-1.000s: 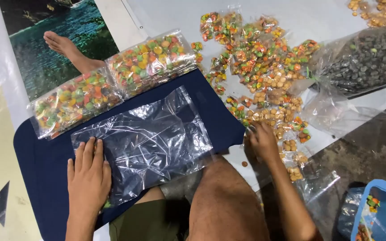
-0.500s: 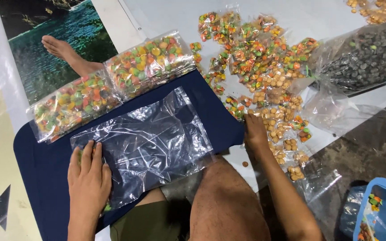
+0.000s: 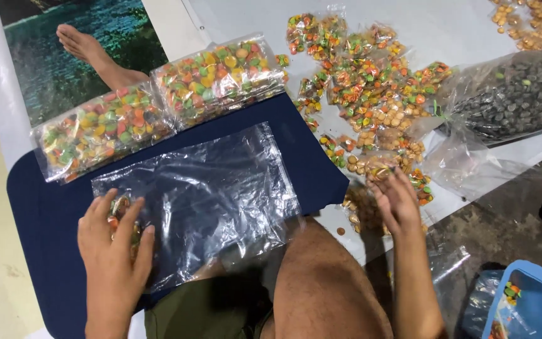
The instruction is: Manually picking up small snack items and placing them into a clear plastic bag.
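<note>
The person sat with a dark blue board (image 3: 51,207) across the lap, and a large clear plastic bag (image 3: 214,188) lay flat on it, its near edge hanging over a bare knee (image 3: 321,276). The left hand (image 3: 113,242) rested on the left end of that bag, fingers spread and bent; something small and coloured, a small packet of sweets (image 3: 120,210) by the look of it, showed between the fingers, though whether the grip had closed on it or merely pressed it down could not be told. The right hand (image 3: 398,202) hovered over the floor sheet at the right of the board, fingers loosely apart and curled, its grip open and holding nothing that could be seen. Just beyond its fingertips lay a loose heap of small packets (image 3: 371,94), some with mixed orange, green and yellow pieces and some with tan round pieces, spread over the pale floor sheet (image 3: 446,25). Two filled bags of coloured sweets (image 3: 158,100) lay side by side along the far edge of the board, touching each other. A bare foot (image 3: 79,44) stretched out past them over a printed water scene. At the right a big clear bag of dark round pieces (image 3: 509,100) lay on its side, and a blue tub (image 3: 534,307) sat at the lower right corner.
</note>
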